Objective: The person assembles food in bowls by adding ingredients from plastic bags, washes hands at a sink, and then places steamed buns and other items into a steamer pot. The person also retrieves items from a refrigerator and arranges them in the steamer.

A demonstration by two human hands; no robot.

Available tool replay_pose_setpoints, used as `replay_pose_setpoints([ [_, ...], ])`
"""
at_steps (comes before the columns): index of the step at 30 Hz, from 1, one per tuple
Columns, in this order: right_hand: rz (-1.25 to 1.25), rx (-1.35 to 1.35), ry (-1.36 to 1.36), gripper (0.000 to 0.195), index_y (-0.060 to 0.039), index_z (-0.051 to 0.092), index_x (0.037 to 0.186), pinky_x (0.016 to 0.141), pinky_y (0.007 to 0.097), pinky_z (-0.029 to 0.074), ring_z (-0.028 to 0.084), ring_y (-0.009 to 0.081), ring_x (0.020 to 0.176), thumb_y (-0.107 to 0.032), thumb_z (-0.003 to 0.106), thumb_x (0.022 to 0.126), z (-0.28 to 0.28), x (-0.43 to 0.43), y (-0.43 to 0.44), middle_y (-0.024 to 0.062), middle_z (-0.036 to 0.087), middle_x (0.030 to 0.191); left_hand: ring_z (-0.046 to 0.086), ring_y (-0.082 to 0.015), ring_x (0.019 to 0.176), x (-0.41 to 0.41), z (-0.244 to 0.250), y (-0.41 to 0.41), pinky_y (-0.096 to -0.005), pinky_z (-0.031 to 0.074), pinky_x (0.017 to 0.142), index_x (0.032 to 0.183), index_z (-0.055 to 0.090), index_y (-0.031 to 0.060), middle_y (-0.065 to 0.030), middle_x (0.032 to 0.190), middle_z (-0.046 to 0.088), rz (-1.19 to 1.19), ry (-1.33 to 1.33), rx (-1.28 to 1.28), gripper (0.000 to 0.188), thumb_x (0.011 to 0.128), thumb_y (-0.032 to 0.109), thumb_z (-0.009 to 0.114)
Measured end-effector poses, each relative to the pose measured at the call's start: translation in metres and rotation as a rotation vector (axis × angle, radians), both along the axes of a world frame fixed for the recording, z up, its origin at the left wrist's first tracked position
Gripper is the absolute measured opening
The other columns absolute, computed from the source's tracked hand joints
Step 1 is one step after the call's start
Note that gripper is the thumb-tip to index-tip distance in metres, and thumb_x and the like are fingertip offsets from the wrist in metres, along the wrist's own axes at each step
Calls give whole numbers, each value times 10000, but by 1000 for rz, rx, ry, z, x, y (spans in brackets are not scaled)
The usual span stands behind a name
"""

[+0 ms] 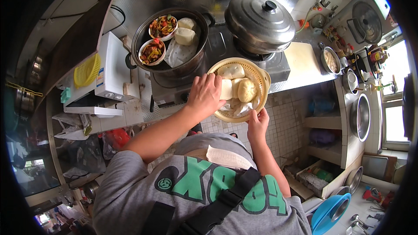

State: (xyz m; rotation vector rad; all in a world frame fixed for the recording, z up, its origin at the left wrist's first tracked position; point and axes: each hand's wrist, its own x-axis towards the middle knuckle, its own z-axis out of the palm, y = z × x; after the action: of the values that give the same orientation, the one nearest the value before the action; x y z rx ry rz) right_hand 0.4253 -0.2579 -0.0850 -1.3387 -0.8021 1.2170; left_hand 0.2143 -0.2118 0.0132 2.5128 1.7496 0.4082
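Observation:
My left hand (205, 93) has its fingers and thumb around a white steamed bun (227, 89) at the left side of a cream plastic basket (266, 86). My right hand (258, 124) grips the near right rim of that basket and holds it up in front of the stove. Inside are another white bun (231, 71), a yellowish pleated bun (247, 90) and a crumpled white liner (243, 108). An uncovered steel pot (176, 71) stands on the stove at left. It contains two bowls of cooked vegetables (152, 52), two white buns (185, 36) and a perforated white liner (180, 54).
A lidded steel pot (259, 23) occupies the right burner of the gas stove (217, 44). Right of it lies a pale board (302, 60), then a small pan of food (330, 60). A white appliance (114, 68) with a yellow basket (87, 71) on it stands left.

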Motion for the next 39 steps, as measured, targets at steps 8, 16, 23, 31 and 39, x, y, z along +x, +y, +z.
replay_pose_setpoints([
  [8, 36, -107, -52, 155, 32, 581, 1030, 621, 271, 538, 606, 120, 723, -48, 524, 911, 5, -1, 6, 57, 597, 894, 576, -334, 1007, 6, -6, -5, -416, 484, 891, 1269, 454, 19, -158, 1120, 469, -197, -203, 15, 749, 653, 229, 824],
  [16, -35, -96, 155, 178, 31, 582, 1058, 569, 240, 525, 589, 94, 646, -53, 526, 912, 13, -1, 7, 54, 604, 852, 614, -353, 997, -14, 7, 4, -424, 525, 854, 1279, 481, 55, -166, 1128, 561, -31, -365, -186, 703, 674, 206, 806],
  [23, 9, -141, 117, 200, 46, 559, 1105, 688, 320, 606, 676, 178, 789, -47, 505, 936, -2, 1, 8, 104, 630, 990, 609, -359, 1002, -2, 5, -9, -430, 539, 835, 1277, 490, 23, -175, 1149, 533, -82, -46, -136, 656, 715, 173, 791],
  [31, 66, -202, 56, 190, 39, 571, 1080, 677, 327, 608, 668, 179, 770, -53, 520, 922, -7, -2, 8, 86, 614, 953, 597, -329, 924, 1, 22, -4, -434, 536, 806, 1241, 530, 39, -166, 1083, 512, -104, 194, -153, 456, 793, 16, 605],
  [39, 66, -168, -29, 193, 40, 563, 1086, 688, 323, 602, 669, 173, 783, -46, 504, 925, -1, -1, 12, 95, 635, 958, 614, -294, 955, -12, 49, 14, -405, 534, 832, 1245, 547, 82, -151, 1113, 553, -166, -3, -134, 525, 741, 46, 688],
])
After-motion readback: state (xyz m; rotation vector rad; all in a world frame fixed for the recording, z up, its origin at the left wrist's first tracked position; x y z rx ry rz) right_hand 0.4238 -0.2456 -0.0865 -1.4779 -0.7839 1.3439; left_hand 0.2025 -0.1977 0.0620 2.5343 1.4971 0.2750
